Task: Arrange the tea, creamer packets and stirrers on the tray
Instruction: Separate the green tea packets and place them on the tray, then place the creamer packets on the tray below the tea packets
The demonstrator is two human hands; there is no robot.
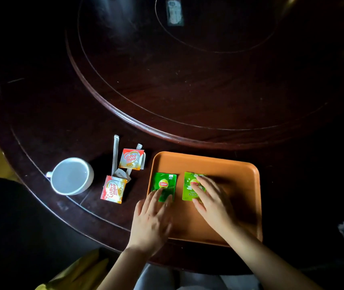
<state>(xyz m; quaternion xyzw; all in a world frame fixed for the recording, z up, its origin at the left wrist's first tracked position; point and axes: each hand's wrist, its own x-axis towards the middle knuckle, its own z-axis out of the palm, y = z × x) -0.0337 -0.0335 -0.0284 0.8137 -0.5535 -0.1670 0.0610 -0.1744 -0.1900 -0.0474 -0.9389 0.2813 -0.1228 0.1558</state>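
At about nine o'clock on the dark wooden counter [41,126] stands a white cup [70,176], which seems to have no part in the job and can be left alone. Just to its right, off the tray, lie the pieces not yet placed: one Coffee-mate creamer packet [114,189] at the near side, a second Coffee-mate creamer packet [131,159] toward twelve o'clock from it, and two wrapped stirrers, the long stirrer [115,154] lying nearly upright in view and the shorter stirrer [134,158] partly hidden under the farther packet. The orange tray [208,162] sits at roughly five o'clock, and both tea bags are already on it. The left hand [152,218] rests flat with fingers [153,195] spread, the tips pressing the near edge of the Lipton green tea packet [164,186] at the tray's nine o'clock side. The right hand [213,201] likewise lies open with its fingers splayed over the jasmine tea packet [190,189] beside it; neither hand pinches anything. The step looks like squaring the two sachets side by side. To do it well, slide them with light, flat fingertip pressure so the edges run parallel and a small gap stays between them, and keep them toward the left half, leaving the bare right half for the creamers and stirrers.
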